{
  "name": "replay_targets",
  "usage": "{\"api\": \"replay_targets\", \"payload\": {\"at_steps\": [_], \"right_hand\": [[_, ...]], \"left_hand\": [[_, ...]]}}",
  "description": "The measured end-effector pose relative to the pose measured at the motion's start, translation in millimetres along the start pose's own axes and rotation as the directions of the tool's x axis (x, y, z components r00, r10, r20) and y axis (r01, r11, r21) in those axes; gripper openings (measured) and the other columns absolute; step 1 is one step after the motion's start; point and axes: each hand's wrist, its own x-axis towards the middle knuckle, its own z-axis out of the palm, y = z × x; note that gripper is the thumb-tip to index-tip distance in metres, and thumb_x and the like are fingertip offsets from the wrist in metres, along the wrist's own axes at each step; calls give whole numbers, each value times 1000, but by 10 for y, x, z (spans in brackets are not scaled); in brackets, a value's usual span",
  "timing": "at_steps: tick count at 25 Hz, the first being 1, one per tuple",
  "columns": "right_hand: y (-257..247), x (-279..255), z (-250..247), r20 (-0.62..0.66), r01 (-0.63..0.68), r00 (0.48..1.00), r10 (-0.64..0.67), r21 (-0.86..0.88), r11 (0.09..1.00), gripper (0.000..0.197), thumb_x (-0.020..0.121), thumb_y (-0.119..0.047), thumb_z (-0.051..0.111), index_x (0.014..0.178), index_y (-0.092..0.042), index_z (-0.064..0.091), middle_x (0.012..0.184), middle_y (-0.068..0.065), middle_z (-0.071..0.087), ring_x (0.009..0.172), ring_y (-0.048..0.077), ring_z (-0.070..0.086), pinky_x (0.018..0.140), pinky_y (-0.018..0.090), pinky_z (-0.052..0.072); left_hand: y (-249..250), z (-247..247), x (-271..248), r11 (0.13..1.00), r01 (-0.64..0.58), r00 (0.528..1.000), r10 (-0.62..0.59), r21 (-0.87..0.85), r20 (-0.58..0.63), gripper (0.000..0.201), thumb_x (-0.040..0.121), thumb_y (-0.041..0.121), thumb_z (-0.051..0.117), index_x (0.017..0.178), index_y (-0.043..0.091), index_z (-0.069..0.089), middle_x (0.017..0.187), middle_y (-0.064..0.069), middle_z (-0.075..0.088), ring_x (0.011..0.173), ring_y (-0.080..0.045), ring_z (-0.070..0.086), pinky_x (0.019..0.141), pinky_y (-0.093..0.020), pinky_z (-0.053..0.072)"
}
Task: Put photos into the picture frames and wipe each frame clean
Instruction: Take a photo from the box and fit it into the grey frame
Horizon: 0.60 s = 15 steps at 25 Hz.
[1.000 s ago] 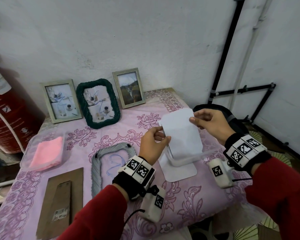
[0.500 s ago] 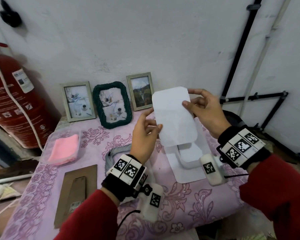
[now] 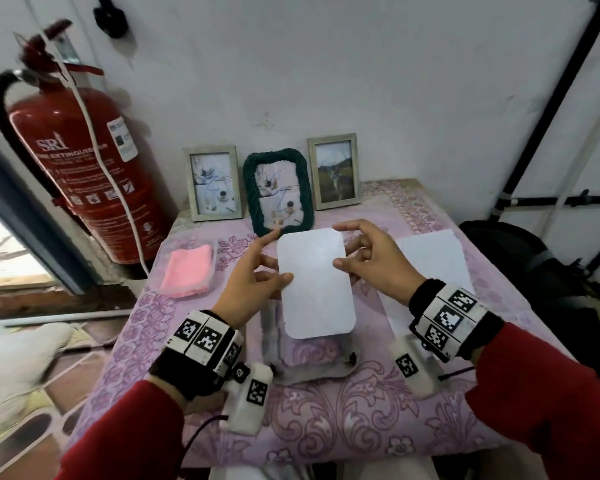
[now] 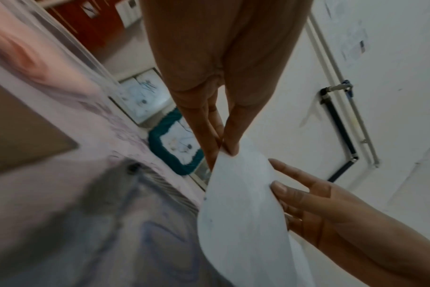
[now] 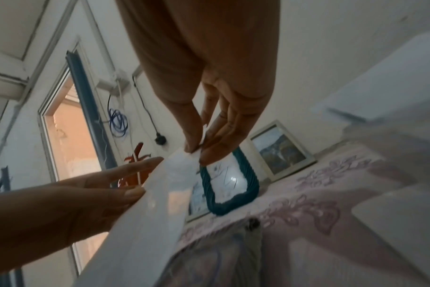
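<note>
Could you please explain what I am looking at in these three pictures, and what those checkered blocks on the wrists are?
No robot here: a person in red sleeves works with bare hands. The checkered blocks are marker bands holding small cameras. One picture comes from a camera on the head, looking down; the other two come from the wrists, looking along the fingers.

Both hands hold one white rounded sheet above the table, probably a photo seen from the back: the left hand pinches its left edge, the right hand its upper right edge.

On the pink flowered cloth stand three filled frames against the wall: a grey one, a green one and another grey one. A pink cloth lies left, a grey empty frame under the sheet. A fire extinguisher stands left.
</note>
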Motion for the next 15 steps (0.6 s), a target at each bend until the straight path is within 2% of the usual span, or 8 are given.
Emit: {"api": "replay_targets", "payload": {"at_steps": [3, 6, 8, 9, 11, 12, 14, 15], "right_hand": [[107, 24, 169, 69, -5, 998, 9, -71, 997, 55, 75, -1, 73, 121, -23, 52, 83, 0, 51, 66, 17, 54, 67, 34, 55], [195, 22, 281, 113, 15, 994, 5, -170, 985, 61, 72, -4, 77, 124, -22, 53, 79, -2, 52, 63, 11, 52, 66, 22, 48], [229, 19, 316, 112, -3, 993, 27, -206, 979, 62, 71, -4, 77, 124, -23, 53, 76, -2, 55, 63, 8, 52, 68, 20, 47], [245, 19, 322, 108, -14, 993, 38, -220, 975, 62, 70, -3, 77, 124, -23, 53, 75, -2, 55, 63, 7, 52, 70, 22, 47], [269, 12, 320, 116, -25, 992, 56, -253, 967, 63, 70, -3, 77, 125, -22, 53, 72, -4, 55, 63, 4, 52, 75, 25, 47], [284, 5, 315, 125, -29, 990, 64, -264, 964, 63, 70, -3, 78, 125, -21, 53, 71, -5, 54, 63, 3, 51, 75, 25, 47], [325, -17, 300, 136, -46, 987, 84, -261, 964, 63, 68, -4, 80, 124, -19, 54, 70, -6, 53, 61, 0, 50, 70, 16, 45], [346, -29, 288, 139, -55, 986, 94, -262, 963, 64, 67, -5, 81, 123, -19, 54, 70, -7, 53, 60, -1, 50, 66, 11, 43]], "left_hand": [[-118, -138, -65, 996, 73, 997, -74, 44, 4, 63, 82, -2, 64, 136, 22, 42, 87, -6, 48, 66, -18, 57, 59, -27, 54], [-224, -204, -107, 991, 121, 992, -122, 56, 15, 65, 81, -4, 65, 136, 21, 42, 85, -6, 47, 69, -26, 57, 57, -29, 56], [-293, -207, -108, 989, 137, 990, -138, 58, 28, 65, 80, -5, 66, 135, 19, 42, 84, -7, 47, 65, -26, 57, 53, -27, 57], [-327, -200, -99, 988, 138, 990, -140, 68, 29, 65, 79, -6, 66, 135, 18, 42, 84, -7, 47, 61, -24, 56, 53, -26, 57], [-392, -172, -75, 980, 137, 989, -143, 143, 32, 67, 77, -5, 69, 135, 16, 42, 83, -3, 47, 59, -17, 54, 61, -27, 56], [-424, -157, -64, 971, 132, 989, -142, 201, 37, 69, 76, -5, 70, 136, 14, 42, 83, 1, 47, 59, -11, 53, 64, -24, 54], [-474, -124, -48, 952, 119, 990, -137, 283, 42, 72, 73, -5, 73, 136, 13, 42, 82, 6, 47, 55, 1, 49, 60, -9, 46], [-492, -107, -42, 944, 111, 991, -130, 312, 43, 72, 72, -4, 73, 135, 13, 43, 82, 7, 47, 55, 2, 49, 57, -5, 43]]}}
